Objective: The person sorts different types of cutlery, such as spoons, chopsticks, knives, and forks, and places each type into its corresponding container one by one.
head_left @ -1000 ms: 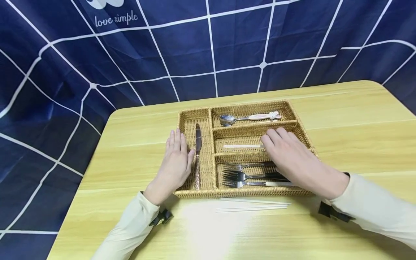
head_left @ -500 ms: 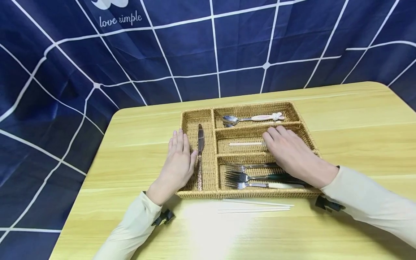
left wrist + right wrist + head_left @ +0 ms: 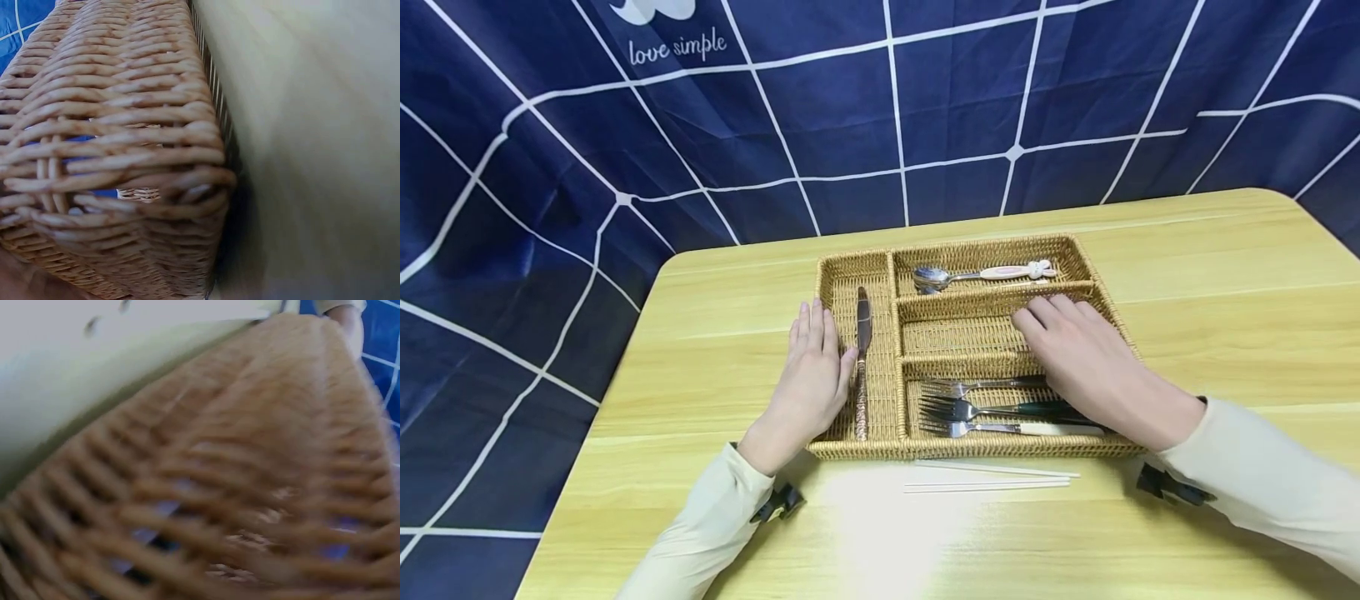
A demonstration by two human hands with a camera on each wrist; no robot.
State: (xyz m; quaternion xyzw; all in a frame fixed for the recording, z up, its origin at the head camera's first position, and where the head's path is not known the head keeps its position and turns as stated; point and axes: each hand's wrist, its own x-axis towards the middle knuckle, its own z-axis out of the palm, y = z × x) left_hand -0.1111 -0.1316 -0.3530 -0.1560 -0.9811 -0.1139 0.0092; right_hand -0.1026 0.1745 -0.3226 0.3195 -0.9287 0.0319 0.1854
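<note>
A woven cutlery tray [image 3: 966, 362] with several compartments stands on the table. My left hand [image 3: 808, 375] rests flat along its left rim, fingers straight, beside a table knife [image 3: 862, 358] in the long left compartment. My right hand [image 3: 1078, 358] is over the right end of the middle compartment, its fingers bent downward. The fingertips are hidden, so whether they hold anything cannot be seen. Forks [image 3: 958, 408] lie in the front compartment, their handles partly under the right hand. A spoon [image 3: 932, 277] with a rabbit-topped handle lies in the back compartment.
Thin white chopsticks [image 3: 988, 485] lie on the wooden table [image 3: 737, 533] just in front of the tray. A dark blue curtain [image 3: 820, 108] with white lines hangs behind and to the left. The wrist views mostly show tray wicker [image 3: 119, 144].
The white stick seen earlier in the middle compartment, reaching left from my right fingers, is out of sight. My right hand has shifted slightly right. The left hand stays against the tray.
</note>
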